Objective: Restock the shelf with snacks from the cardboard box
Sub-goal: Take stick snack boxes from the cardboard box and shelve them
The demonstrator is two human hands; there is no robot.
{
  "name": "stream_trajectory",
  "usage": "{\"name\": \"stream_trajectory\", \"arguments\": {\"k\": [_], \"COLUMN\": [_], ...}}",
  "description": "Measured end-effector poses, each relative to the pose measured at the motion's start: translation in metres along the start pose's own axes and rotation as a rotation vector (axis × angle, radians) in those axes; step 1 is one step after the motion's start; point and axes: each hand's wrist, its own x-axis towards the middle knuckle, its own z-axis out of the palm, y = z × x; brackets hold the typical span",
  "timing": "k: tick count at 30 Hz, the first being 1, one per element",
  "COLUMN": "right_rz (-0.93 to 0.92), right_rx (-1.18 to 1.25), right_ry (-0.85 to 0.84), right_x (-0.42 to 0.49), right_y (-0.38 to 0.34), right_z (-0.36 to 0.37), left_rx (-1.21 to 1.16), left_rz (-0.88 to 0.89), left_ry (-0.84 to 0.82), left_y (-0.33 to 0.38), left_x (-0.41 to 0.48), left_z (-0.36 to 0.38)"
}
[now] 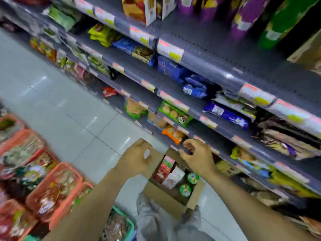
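An open cardboard box (166,199) stands on the floor by my legs, at the foot of the grey shelf unit (205,54). Inside it I see red and white snack packs (169,173) and two green round lids (189,183). My left hand (137,157) hovers above the box's left side, fingers curled and empty. My right hand (196,154) hovers above the box's far edge, close to a lower shelf; its fingers are bent and apart with nothing clearly in them. The image is motion-blurred.
The shelves hold blue, green and orange biscuit packs (173,112); purple and green tubes (246,13) stand on the top shelf. Red baskets (53,186) full of snacks and a green basket (121,221) stand at the left. Grey tiled floor (69,119) lies between.
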Motion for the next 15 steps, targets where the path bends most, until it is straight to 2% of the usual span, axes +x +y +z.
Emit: {"name": "stream_trajectory", "arguments": {"k": [5, 8, 15], "right_rz": [0.202, 0.283, 0.375], "right_rx": [0.044, 0.089, 0.044], "right_ry": [-0.12, -0.149, -0.157], "right_x": [-0.01, -0.015, -0.01], "right_y": [0.089, 0.143, 0.264], "right_z": [0.093, 0.153, 0.28], "left_rx": [0.017, 0.002, 0.005], "left_rz": [-0.102, -0.142, -0.153], "left_ry": [-0.133, -0.14, -0.25], "left_y": [-0.049, -0.084, -0.172], "left_x": [0.018, 0.038, 0.083], "left_z": [0.1, 0.158, 0.308]}}
